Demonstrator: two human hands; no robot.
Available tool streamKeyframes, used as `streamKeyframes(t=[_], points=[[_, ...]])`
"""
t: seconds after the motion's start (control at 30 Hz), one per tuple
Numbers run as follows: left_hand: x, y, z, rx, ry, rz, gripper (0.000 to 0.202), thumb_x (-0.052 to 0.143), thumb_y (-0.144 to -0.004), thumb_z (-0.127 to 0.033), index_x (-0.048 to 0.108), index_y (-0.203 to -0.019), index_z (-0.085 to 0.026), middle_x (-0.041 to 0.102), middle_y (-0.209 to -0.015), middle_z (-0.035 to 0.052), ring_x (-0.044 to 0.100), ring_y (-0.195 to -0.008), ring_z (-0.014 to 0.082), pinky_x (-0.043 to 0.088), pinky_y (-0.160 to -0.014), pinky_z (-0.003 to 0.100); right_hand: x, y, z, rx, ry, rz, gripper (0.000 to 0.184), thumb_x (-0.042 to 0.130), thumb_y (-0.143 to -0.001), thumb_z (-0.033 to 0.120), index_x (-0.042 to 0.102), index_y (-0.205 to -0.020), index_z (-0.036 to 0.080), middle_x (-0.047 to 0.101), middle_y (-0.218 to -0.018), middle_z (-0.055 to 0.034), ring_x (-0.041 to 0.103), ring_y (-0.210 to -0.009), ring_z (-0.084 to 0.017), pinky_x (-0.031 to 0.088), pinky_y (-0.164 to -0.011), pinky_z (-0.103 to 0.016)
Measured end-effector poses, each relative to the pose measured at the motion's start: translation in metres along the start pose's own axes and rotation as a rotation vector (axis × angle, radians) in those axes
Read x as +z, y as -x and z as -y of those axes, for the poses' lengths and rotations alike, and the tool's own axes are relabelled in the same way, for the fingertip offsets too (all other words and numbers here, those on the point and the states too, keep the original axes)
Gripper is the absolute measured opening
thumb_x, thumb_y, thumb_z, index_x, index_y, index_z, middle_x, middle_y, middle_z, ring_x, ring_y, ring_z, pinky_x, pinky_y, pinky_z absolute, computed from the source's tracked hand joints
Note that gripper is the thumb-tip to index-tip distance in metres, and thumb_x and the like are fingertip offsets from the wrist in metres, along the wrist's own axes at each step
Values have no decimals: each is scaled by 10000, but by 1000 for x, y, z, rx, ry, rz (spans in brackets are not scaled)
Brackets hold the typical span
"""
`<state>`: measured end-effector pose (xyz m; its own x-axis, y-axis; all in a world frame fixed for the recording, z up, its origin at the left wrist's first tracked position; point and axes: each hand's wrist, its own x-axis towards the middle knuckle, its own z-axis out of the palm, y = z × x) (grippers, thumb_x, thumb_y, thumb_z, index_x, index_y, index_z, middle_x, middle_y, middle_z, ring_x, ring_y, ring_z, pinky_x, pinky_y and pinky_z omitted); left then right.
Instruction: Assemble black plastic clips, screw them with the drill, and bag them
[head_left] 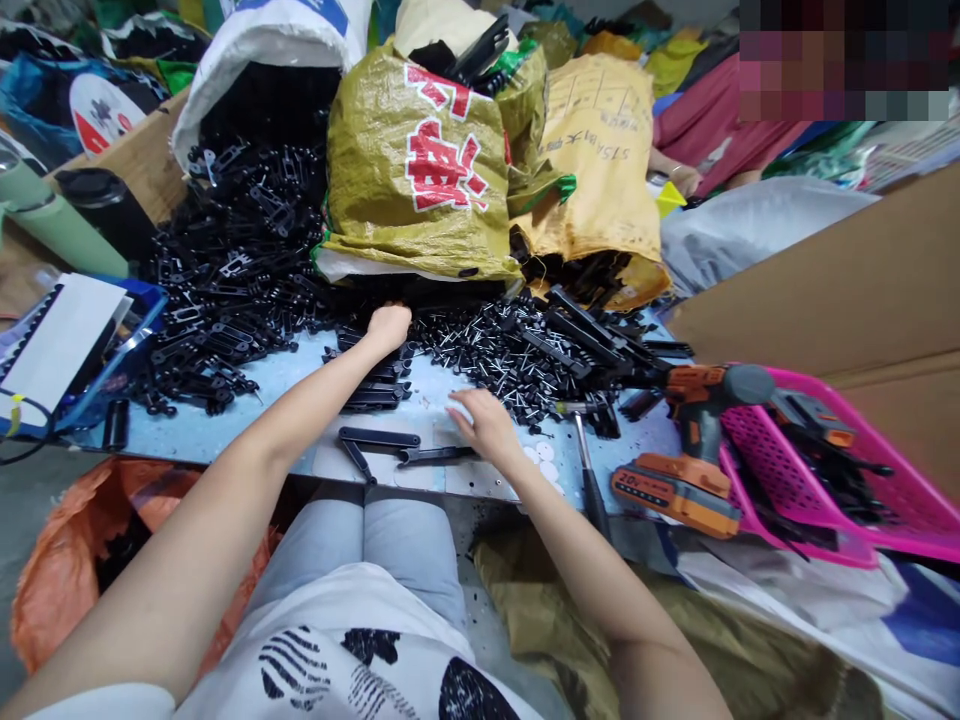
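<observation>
My left hand (390,326) reaches forward to the dark mouth of a yellow woven bag (420,170). Its fingertips are hidden among black plastic parts, so what they touch does not show. Beneath that wrist lies a stack of long black plastic pieces (379,388). My right hand (486,425) hovers near the table edge, thumb and fingers apart, with nothing visible in it. Just left of it, a jointed black bar (379,438) and another black bar (439,455) rest on the table. A heap of screws with black heads (487,350) spreads beyond my right hand.
A hammer (589,470), an orange cordless drill (690,440) and a pink basket (825,470) stand at the right. Black clip-like parts (232,260) are heaped at left, near a blue tray (142,320). Across the table, a person's arm (675,175) shows beside an orange-yellow sack (596,160).
</observation>
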<state>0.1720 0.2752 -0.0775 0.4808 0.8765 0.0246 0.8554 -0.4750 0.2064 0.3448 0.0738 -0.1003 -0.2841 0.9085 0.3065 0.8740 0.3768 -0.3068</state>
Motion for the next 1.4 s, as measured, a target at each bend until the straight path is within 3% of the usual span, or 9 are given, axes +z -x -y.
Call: streamKeyframes(t=[0.13,0.27,0.43,0.53,0.73,0.87,1.03,1.2,1.4], points=[[-20,31,7,37,24,-188,294,414,-935,-272,628,-1026,-94,608,-1040,163,558,-1026,263,439,-878,371,12,-63,-23,144,128,-15,269,430,-923,280,575,-1112,157,617,-1071,-126,519,-985,-255,430,-819,-371],[-40,95,24,63,123,-314,305,426,-936,-328,634,-1035,-129,631,-980,110,590,-940,220,450,-856,333,36,-108,-28,255,239,59,250,464,-883,248,586,-1063,125,617,-1020,-147,515,-966,-273,419,-760,-358],[-41,194,55,49,155,-163,273,450,-921,-319,667,-982,-165,672,-896,74,623,-827,198,468,-780,305,41,-108,-26,280,216,3,231,454,-835,195,598,-996,114,596,-984,-143,540,-868,-248,405,-744,-344],[-32,229,62,35,149,-52,247,470,-911,-296,679,-945,-170,668,-835,70,625,-773,192,473,-740,296,31,-91,-22,263,48,-95,253,433,-850,205,593,-1034,140,542,-1093,-129,553,-800,-197,433,-703,-317],[-35,234,43,108,-26,56,239,466,-907,-229,670,-839,-123,623,-783,105,612,-751,220,474,-709,325,-2,-53,11,89,-157,-147,271,402,-937,324,602,-1033,169,597,-995,-106,577,-901,-198,470,-801,-324],[-40,225,29,189,-107,104,205,483,-880,-153,661,-789,-108,613,-794,132,610,-798,249,481,-725,347,-15,-31,36,98,-244,-107,259,445,-925,378,612,-957,183,626,-937,-92,603,-821,-181,483,-752,-311],[-27,225,26,177,-97,66,217,455,-913,-211,638,-919,-95,606,-800,129,601,-811,249,479,-718,340,-3,-9,52,128,-332,31,258,496,-898,421,617,-858,197,654,-759,-39,610,-681,-153,474,-637,-267],[-8,238,39,196,-103,-57,351,363,-956,-259,527,-1230,-115,608,-836,113,576,-812,219,465,-707,328,13,1,59,-17,-160,35,286,434,-941,372,629,-838,190,665,-817,-56,622,-737,-145,451,-655,-242],[-10,249,34,181,-123,-188,410,407,-933,-363,515,-1278,-169,619,-1019,143,560,-914,250,440,-731,361,21,18,51,-188,-83,40,244,447,-946,316,655,-959,189,699,-944,-69,625,-863,-157,443,-780,-293]])
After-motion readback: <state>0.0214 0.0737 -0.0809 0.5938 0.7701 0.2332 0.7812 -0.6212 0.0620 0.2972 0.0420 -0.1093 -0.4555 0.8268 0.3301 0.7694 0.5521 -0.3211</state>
